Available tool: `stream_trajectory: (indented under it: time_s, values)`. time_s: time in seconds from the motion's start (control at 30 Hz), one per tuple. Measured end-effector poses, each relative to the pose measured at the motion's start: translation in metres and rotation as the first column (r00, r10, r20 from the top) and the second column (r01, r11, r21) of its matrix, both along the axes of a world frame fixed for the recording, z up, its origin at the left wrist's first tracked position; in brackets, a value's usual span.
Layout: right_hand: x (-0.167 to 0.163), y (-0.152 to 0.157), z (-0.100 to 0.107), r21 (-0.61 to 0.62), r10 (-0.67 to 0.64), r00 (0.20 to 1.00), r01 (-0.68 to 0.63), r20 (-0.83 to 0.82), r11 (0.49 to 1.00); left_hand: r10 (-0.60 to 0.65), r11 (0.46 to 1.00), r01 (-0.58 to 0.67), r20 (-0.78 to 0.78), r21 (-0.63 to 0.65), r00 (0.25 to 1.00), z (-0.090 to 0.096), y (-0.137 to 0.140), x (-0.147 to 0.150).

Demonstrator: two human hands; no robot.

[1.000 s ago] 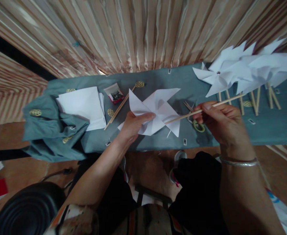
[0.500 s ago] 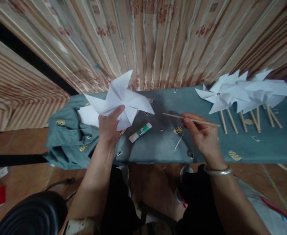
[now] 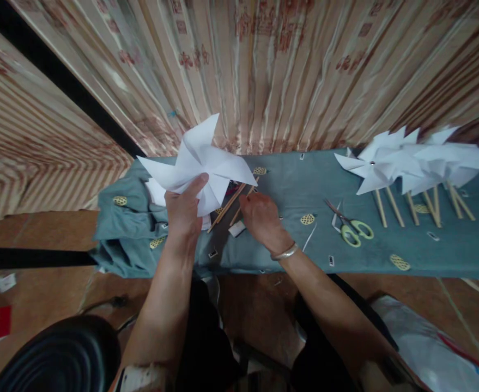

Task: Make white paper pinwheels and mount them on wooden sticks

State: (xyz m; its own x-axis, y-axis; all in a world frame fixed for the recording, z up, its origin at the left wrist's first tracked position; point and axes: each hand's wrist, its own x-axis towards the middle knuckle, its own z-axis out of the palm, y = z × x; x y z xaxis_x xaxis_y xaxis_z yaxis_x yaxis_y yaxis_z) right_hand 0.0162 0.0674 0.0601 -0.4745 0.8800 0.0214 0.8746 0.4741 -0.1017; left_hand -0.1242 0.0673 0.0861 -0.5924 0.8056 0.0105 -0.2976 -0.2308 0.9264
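My left hand [image 3: 184, 209] pinches a white paper pinwheel [image 3: 206, 163] near its centre, thumb on top, above the left part of the cloth. Slim wooden sticks [image 3: 225, 208] lie slantwise just right of it. My right hand [image 3: 261, 218], wearing a silver bangle, is low over the cloth with curled fingers closed at one of these sticks; the fingertips are partly hidden. Under that hand, the white end of a glue stick [image 3: 236, 228] shows. White paper sheets [image 3: 156, 191] lie partly covered beneath the pinwheel.
Scissors with green handles [image 3: 351, 226] lie right of my right hand. Several finished pinwheels [image 3: 414, 160] on sticks overlap at the far right of the green cloth [image 3: 292, 185]. A striped curtain [image 3: 239, 76] hangs behind. A black round stool [image 3: 59, 354] stands at lower left.
My right hand has moved left, from mid-cloth with a wooden stick to the sticks beside the pinwheel. The scissors have come into sight. My left hand keeps hold of the pinwheel.
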Motion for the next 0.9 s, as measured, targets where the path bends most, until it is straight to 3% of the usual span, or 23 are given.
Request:
stream_trajectory:
  time_s: [0.17,0.3,0.43,0.57,0.73,0.9]
  values:
    - [-0.003,-0.001,-0.003,-0.01,0.048,0.999,-0.049,-0.019,0.999,-0.032,0.999,0.032,0.003,0.01,0.999,-0.004,-0.002,0.001]
    - [0.037,-0.002,-0.007,0.079,-0.04,0.975,0.058,-0.217,0.995,-0.057,0.998,0.057,0.012,0.009,0.998,-0.005,-0.005,0.007]
    - [0.098,-0.004,-0.021,0.067,-0.233,0.842,0.301,-0.486,0.951,-0.094,0.996,0.094,0.003,-0.003,0.996,-0.007,-0.007,0.017]
    - [0.134,-0.011,-0.043,-0.113,-0.401,0.708,0.418,-0.581,0.901,-0.149,0.988,0.15,0.012,-0.04,0.989,-0.012,-0.008,0.029]
    - [0.13,-0.019,-0.052,-0.194,-0.353,0.67,0.303,-0.653,0.933,-0.203,0.977,0.204,0.01,-0.058,0.979,-0.018,-0.007,0.047]
    - [0.115,-0.02,-0.056,-0.074,-0.197,0.73,0.197,-0.655,0.978,-0.23,0.968,0.23,0.007,-0.098,0.973,-0.021,-0.004,0.06]
